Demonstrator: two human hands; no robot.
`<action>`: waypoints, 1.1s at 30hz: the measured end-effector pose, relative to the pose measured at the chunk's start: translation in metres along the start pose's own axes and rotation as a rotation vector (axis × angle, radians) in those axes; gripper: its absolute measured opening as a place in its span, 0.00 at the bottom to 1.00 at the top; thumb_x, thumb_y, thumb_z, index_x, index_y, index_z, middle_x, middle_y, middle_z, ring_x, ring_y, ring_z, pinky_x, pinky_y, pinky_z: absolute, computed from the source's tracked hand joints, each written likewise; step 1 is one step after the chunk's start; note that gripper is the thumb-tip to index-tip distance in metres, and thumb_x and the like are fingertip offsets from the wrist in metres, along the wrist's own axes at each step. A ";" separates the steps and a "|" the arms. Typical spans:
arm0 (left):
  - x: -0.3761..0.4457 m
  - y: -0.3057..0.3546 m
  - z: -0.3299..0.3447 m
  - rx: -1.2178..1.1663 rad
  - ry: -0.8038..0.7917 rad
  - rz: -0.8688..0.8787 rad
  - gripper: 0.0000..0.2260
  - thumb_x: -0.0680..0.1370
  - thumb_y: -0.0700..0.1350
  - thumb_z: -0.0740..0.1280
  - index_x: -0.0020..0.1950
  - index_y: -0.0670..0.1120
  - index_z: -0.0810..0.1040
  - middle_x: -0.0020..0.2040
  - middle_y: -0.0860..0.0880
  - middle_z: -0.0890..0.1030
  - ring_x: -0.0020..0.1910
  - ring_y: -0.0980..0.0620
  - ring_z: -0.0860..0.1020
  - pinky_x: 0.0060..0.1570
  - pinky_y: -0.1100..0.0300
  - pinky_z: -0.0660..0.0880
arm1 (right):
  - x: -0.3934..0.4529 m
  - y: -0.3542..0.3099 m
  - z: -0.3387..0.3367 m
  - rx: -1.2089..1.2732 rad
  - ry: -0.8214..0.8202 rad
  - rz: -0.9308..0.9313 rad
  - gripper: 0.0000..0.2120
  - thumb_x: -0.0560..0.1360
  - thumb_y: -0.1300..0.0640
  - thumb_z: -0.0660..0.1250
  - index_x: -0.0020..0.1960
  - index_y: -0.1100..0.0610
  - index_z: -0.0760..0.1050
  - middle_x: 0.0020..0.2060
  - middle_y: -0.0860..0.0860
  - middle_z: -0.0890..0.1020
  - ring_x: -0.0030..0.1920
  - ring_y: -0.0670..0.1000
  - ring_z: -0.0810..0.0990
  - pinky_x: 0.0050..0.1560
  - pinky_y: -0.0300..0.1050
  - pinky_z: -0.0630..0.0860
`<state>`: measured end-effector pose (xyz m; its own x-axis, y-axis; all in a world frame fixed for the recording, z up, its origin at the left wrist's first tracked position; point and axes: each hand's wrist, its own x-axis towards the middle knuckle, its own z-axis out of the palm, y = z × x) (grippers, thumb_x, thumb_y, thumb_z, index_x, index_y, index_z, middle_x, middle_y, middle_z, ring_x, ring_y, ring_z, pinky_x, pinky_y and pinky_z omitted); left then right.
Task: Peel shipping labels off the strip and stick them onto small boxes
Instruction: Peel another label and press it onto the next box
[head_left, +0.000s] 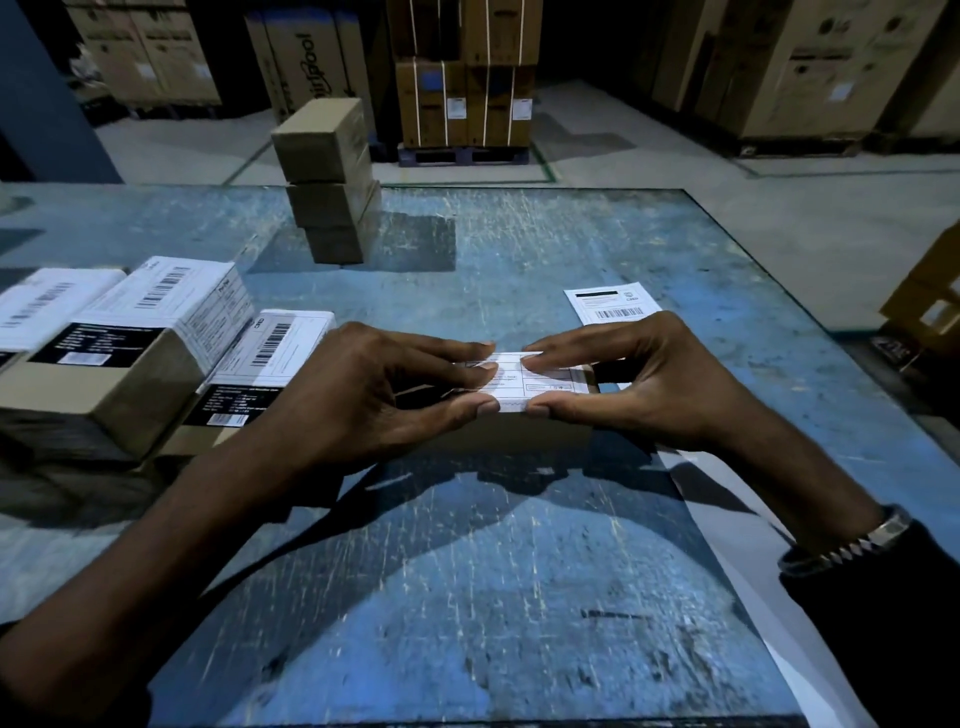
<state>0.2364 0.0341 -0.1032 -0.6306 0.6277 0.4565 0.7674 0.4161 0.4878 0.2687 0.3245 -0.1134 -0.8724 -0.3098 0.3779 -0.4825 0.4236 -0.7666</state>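
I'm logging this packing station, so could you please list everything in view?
Table: one, scratched blue, foreground.
Plain boxes: three, brown, stacked at the table's far side.
Labelled boxes: at least three, brown with white labels, left.
Held box: one, white label on top, centre.
Label strip: one, white, right, running to the near edge.
Cartons: several, brown, on the floor behind.
Bracelet: one, metal, right wrist.
Left hand: presses the label.
Right hand: presses the label.

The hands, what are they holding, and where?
Both the left hand and right hand pinch one small labelled box, fingers on its top, thumbs on its near edge.
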 end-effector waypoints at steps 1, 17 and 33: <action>0.000 -0.001 -0.001 0.006 -0.016 0.006 0.19 0.78 0.59 0.73 0.64 0.50 0.86 0.67 0.56 0.83 0.63 0.62 0.83 0.62 0.55 0.83 | 0.001 0.000 -0.003 0.008 -0.022 0.025 0.22 0.67 0.49 0.82 0.60 0.53 0.88 0.60 0.46 0.88 0.62 0.43 0.86 0.62 0.42 0.83; -0.001 0.000 -0.009 -0.023 -0.101 -0.013 0.18 0.80 0.56 0.73 0.68 0.51 0.84 0.70 0.55 0.81 0.70 0.65 0.77 0.77 0.64 0.66 | 0.004 -0.013 0.030 -0.162 0.077 0.082 0.28 0.67 0.37 0.82 0.65 0.44 0.84 0.57 0.38 0.87 0.59 0.37 0.84 0.62 0.44 0.82; -0.003 -0.003 -0.015 -0.071 -0.182 -0.044 0.20 0.79 0.46 0.73 0.71 0.50 0.82 0.73 0.57 0.78 0.73 0.64 0.74 0.79 0.65 0.62 | 0.002 -0.009 -0.024 0.271 -0.373 0.282 0.32 0.75 0.69 0.73 0.77 0.54 0.74 0.73 0.45 0.80 0.73 0.49 0.79 0.73 0.46 0.76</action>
<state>0.2344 0.0212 -0.0948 -0.6268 0.7214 0.2945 0.7253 0.4021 0.5588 0.2699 0.3400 -0.0934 -0.8549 -0.5177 -0.0340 -0.1530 0.3143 -0.9369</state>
